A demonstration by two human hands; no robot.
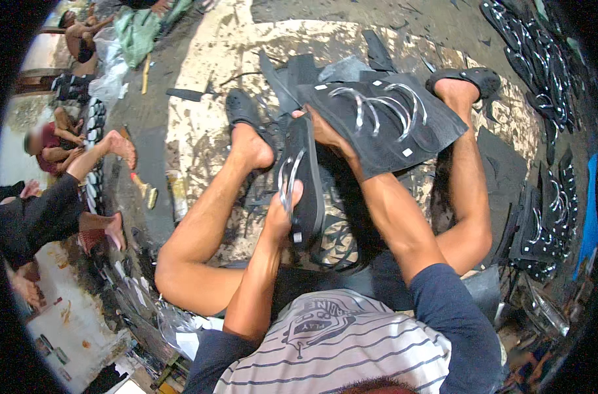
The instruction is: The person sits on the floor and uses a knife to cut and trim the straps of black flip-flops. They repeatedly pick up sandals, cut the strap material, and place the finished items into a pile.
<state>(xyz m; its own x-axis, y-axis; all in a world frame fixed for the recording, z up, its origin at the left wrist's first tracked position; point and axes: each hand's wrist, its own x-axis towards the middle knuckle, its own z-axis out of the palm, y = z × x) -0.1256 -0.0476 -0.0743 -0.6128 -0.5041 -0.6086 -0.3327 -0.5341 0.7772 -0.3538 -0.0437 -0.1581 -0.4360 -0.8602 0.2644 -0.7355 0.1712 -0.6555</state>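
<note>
Sandal: one black flip-flop, held on edge between the person's knees, above the floor.
Rubber sheet: one black piece with silvery straps, resting over the right wrist.
Right hand: fingers closed on the sandal's top.
Left hand: closed around the sandal's strap, forearm raised.

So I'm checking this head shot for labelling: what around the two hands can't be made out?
- Right hand: its fingers are hidden behind the black sandal sole and under the black rubber sheet.
- Left hand: only thumb and palm show; the fingers are behind the sole.
- Strap ends: too small and glary to tell whether they are fixed.
- Sandal stacks on the right: darkened and bent by the picture's rim.
</note>
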